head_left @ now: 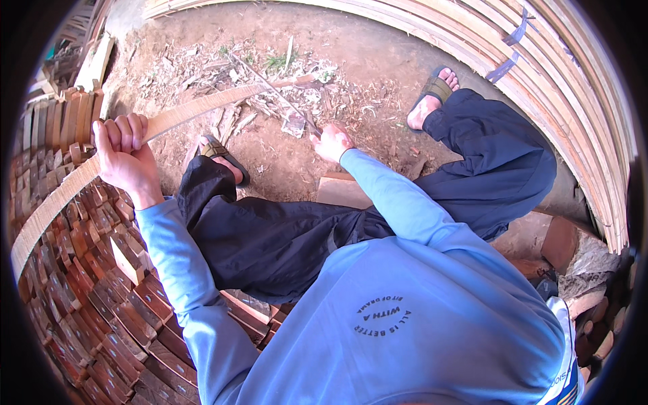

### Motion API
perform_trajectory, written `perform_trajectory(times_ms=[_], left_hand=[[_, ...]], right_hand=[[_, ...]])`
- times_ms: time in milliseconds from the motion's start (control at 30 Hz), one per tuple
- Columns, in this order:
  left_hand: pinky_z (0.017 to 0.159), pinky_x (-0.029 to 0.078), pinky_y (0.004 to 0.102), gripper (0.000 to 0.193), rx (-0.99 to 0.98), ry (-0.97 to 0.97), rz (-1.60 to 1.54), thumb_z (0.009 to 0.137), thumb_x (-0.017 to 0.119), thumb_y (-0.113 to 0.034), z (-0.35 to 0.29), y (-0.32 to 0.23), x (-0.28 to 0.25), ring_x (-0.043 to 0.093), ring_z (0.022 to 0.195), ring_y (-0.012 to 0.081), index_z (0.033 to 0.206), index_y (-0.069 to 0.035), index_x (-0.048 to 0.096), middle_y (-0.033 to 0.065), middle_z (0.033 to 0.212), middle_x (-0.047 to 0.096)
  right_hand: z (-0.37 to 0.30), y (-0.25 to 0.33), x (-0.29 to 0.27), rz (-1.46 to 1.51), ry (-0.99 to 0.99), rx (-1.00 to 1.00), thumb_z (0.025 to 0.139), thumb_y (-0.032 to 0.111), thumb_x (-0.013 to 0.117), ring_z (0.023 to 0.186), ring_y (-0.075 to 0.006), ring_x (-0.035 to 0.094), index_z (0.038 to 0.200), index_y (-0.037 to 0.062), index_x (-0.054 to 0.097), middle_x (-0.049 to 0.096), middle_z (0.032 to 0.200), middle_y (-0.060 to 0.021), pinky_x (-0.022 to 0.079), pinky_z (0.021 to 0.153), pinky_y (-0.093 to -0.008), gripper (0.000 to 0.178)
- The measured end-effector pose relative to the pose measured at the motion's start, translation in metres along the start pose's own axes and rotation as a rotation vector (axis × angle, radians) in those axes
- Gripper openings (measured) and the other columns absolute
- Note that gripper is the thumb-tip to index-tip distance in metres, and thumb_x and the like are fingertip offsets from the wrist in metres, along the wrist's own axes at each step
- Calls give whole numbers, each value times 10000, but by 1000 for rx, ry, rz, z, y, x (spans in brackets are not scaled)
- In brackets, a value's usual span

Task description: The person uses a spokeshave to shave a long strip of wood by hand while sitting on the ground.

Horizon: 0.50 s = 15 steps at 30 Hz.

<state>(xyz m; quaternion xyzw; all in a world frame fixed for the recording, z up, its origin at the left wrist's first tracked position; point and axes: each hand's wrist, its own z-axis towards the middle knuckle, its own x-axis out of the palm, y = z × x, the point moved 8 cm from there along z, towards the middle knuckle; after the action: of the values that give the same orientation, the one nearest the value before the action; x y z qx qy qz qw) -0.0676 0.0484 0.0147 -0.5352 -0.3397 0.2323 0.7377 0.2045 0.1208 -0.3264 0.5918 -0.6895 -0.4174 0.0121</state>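
Wearing a blue shirt (432, 324), we are displaying a ring of dark lettering (381, 314). We are gripping a long wooden strip (196, 108) with the left hand (127, 155); it is running from the lower left toward ground (202, 30) strewn with shavings (334, 101), showing a pale, finely marked face. Our right hand (331, 143) is holding a thin dark rod (283, 100) across the strip's far portion; contact is not showing clearly.

Left hand (127, 162) is held out at far left, fingers (127, 131) curled into a fist-like grip, thumb pointed forward; left forearm (165, 236) is extended forward, covered by blue sleeve to the wrist; right hand (333, 143) is held ahead near centre, fingers folded closed; right forearm (395, 192) is angled inward; legs (482, 165) are spread wide.
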Motion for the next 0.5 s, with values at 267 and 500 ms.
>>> perform_trajectory(times_ms=[267, 500], left_hand=[[582, 264, 318, 452, -1, -30, 14, 1022, 380, -228, -5, -1, -1, 213, 532, 134, 606, -136, 229, -2, 549, 191], [571, 258, 317, 458, 6, -52, 6, 1015, 400, -239, -2, -1, -7, 205, 528, 131, 602, -141, 228, -4, 552, 188]], right_hand=[[1, -11, -8, 93, 160, 91, 891, 382, 562, 754, -273, 696, 910, -8, 672, 694, 841, -186, 552, 767, -364, 406], [15, -19, 16, 128, 110, 252, 884, 340, 568, 904, -297, 681, 910, 4, 667, 686, 918, -215, 537, 817, -411, 351]])
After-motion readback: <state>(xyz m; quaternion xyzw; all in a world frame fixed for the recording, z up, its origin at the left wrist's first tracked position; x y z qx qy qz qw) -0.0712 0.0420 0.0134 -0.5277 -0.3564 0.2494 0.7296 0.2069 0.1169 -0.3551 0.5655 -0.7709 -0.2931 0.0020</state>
